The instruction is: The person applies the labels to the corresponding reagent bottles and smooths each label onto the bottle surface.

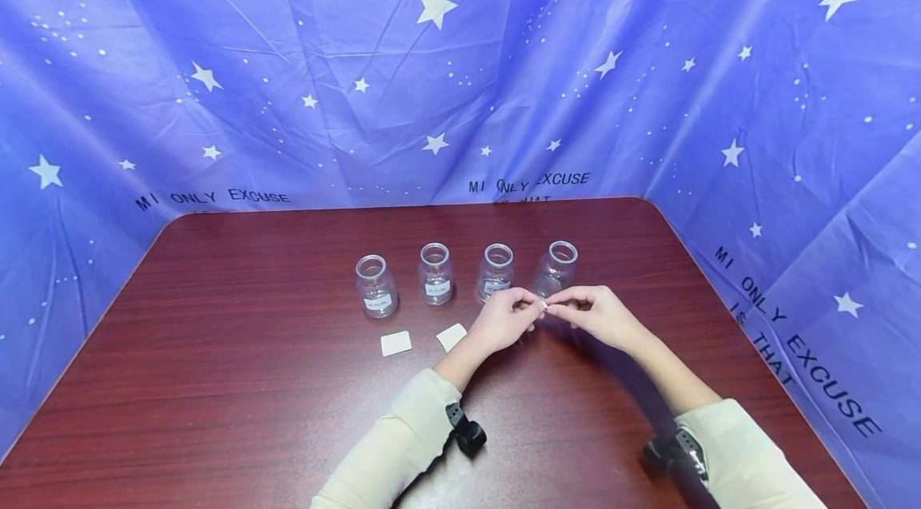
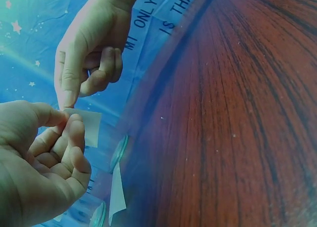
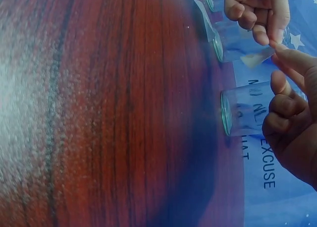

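Note:
Fingertips of my left hand point(image 1: 506, 319) and right hand point(image 1: 603, 319) meet over the table, both pinching a small white label point(image 2: 92, 129) by its edge. Only a sliver of it shows between them in the head view. Just behind the hands stands a clear glass jar point(image 1: 561, 263), the rightmost of the row, its lower front partly covered by them. To its left is another open jar point(image 1: 498, 260) with a printed white label, partly behind my left hand. Further left, a jar point(image 1: 435, 269) and the leftmost jar point(image 1: 374, 281) carry similar labels.
Two white paper pieces lie on the dark red wooden table point(image 1: 237, 381): one piece point(image 1: 396, 343) before the leftmost jar, the other piece point(image 1: 451, 336) beside my left wrist. A blue star-patterned curtain point(image 1: 324, 53) encloses the table's back and sides.

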### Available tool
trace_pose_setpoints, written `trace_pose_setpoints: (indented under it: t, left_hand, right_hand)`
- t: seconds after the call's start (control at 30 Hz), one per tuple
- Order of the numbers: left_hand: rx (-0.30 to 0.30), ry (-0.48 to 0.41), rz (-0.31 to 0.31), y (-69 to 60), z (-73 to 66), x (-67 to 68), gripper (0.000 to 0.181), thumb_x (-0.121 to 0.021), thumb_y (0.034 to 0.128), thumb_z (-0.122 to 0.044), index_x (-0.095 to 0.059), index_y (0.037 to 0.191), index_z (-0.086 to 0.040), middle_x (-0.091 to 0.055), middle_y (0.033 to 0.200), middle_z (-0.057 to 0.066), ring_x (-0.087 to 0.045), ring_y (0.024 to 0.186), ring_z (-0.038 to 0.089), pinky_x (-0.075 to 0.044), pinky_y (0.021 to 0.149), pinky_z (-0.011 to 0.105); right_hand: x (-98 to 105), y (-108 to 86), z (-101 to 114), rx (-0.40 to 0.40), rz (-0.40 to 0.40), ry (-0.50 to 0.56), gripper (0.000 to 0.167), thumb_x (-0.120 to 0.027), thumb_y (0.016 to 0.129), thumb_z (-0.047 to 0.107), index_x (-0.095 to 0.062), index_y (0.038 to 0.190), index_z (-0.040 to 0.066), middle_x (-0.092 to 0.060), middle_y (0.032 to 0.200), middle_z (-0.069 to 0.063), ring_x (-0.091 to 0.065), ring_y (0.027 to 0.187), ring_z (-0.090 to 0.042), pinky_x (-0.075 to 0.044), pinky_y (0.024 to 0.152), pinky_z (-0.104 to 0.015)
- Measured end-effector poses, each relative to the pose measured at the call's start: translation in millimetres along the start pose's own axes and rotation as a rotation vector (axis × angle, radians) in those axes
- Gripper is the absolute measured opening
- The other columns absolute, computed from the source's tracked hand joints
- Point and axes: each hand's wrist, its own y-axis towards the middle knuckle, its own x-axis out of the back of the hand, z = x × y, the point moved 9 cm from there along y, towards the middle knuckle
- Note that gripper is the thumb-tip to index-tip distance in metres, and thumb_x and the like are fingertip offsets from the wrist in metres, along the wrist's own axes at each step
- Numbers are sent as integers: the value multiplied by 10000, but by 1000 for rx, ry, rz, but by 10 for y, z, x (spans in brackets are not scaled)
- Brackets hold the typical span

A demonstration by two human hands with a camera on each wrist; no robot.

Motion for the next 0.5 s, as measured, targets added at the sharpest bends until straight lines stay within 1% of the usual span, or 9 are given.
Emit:
trace_pose_setpoints:
  t: [0.13, 0.3, 0.4, 0.5]
  left_hand:
    - [-3, -19, 1, -14, -27, -3, 177, -575, 909, -148, -661, 986, -14, -680, 812, 215, -634, 715, 381, -427, 410, 200]
    - [-1, -27, -5, -32, -46, 3, 180, -576, 901, -140, -662, 981, -3, -680, 825, 228, -632, 726, 401, -440, 414, 217]
    - [-5, -27, -6, -36, -51, 5, 178, -573, 902, -139, -660, 976, -3, -675, 815, 234, -630, 728, 406, -441, 418, 221]
    - [-5, -27, -3, -38, -50, -1, 173, -570, 903, -139, -657, 971, -6, -665, 788, 229, -627, 727, 409, -440, 419, 219]
  right_hand:
    - [-16, -8, 30, -16, 10, 0, 156, -652, 863, 95, -703, 989, 19, -671, 788, -194, -532, 546, -51, -462, 490, -232]
    - [-17, -37, 198, -14, 15, 5, 150, -631, 862, 35, -688, 982, -37, -672, 822, -199, -572, 563, -133, -485, 511, -258]
    - [-13, -45, 233, -11, 12, 8, 145, -640, 857, 39, -693, 974, -26, -672, 775, -138, -578, 563, -175, -476, 506, -240]
    - [-16, -34, 159, -10, 9, 10, 141, -662, 852, 85, -706, 970, 23, -648, 703, -92, -560, 549, -176, -445, 484, -218]
